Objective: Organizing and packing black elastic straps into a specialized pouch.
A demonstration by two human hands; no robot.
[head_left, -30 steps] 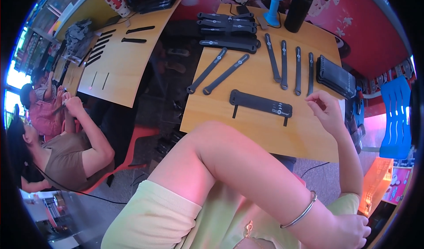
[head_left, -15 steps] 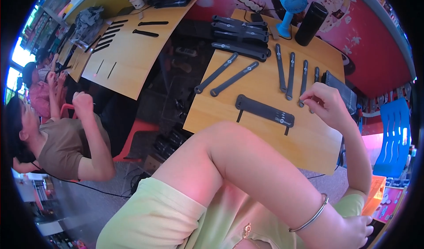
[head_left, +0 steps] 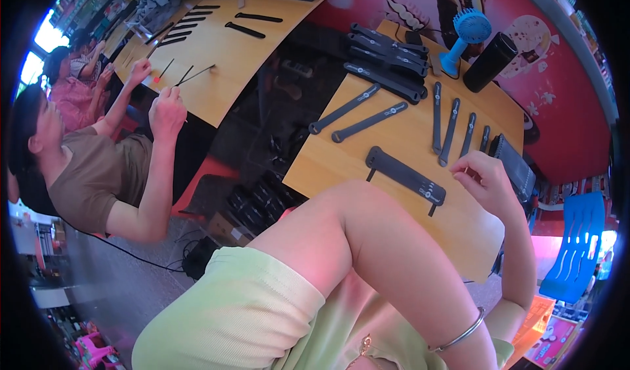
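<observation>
black surrounds the right hand (head_left: 485, 179), which hangs over the table (head_left: 341, 166) with fingers curled; whether the tips meet i cannot tell. the left hand is out of view. just left of the right hand, apart from it, lies the wide band (head_left: 407, 176). farther back, several bands are already gathered into a stack (head_left: 387, 82), while six narrow straps (head_left: 449, 132) lie singly, unstacked. the wide band looks flat and dark, round-ended, pale-printed, two tabs (head_left: 371, 174) poking from its near edge.

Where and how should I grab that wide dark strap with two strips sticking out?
Likely pinch the wide dark strap across its right end, coming from the right: it lies flat and long, and that end is nearest your right grip.
</observation>
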